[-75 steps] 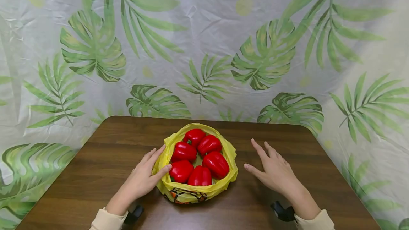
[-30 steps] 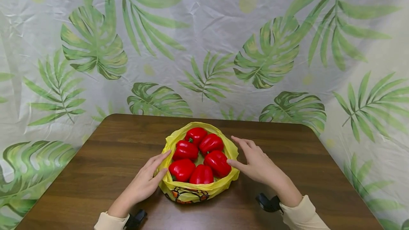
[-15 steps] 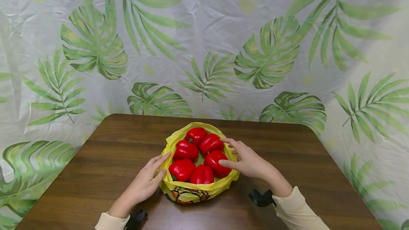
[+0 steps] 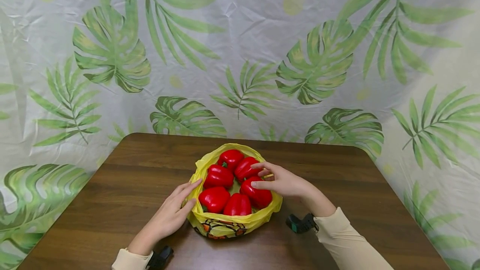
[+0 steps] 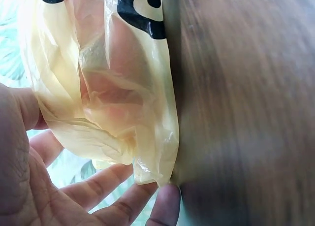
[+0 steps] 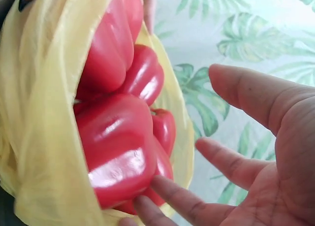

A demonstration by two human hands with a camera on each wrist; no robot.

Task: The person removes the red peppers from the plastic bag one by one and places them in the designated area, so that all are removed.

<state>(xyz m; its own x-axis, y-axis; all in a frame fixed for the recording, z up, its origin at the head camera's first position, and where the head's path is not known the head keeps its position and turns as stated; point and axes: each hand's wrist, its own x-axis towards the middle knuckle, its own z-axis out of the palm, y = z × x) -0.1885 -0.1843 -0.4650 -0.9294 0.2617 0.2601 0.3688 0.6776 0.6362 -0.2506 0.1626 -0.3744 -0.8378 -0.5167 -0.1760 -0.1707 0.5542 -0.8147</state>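
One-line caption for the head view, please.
Left hand steadies a yellow bag of red peppers; right hand reaches in.

The peppers (image 4: 256, 195) were glossy and smooth, the yellow bag (image 4: 225, 222) thin, crinkled, translucent plastic, the table (image 4: 123, 186) smooth dark wood grain, the backdrop (image 4: 240, 53) faintly shiny, creased sheeting.

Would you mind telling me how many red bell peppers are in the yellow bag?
6: back, back-right, left, front-left, front, right. More may be hidden underneath.
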